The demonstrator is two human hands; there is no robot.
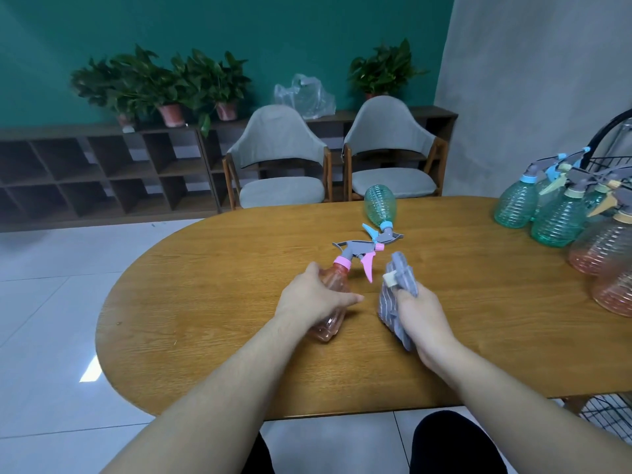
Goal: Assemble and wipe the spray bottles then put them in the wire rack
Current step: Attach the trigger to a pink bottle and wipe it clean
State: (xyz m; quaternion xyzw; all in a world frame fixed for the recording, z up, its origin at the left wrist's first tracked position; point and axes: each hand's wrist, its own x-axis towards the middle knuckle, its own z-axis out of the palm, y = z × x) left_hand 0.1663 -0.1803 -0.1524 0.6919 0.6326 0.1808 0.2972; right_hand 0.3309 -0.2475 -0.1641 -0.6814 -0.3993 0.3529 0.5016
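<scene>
Left hand (313, 295) grips pink bottle (330, 302), right hand (422, 314) clutches cloth (398, 285); green bottle (380, 205) lies beyond.

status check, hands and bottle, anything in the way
Left hand grips pink spray bottle, trigger head on. Right hand holds grey cloth, not yet on bottle. Green bottle lying beyond, clear of both.

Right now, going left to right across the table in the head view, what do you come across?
Left hand gripping the pink spray bottle → right hand holding the striped cloth → cluster of standing bottles at the right edge.
</scene>
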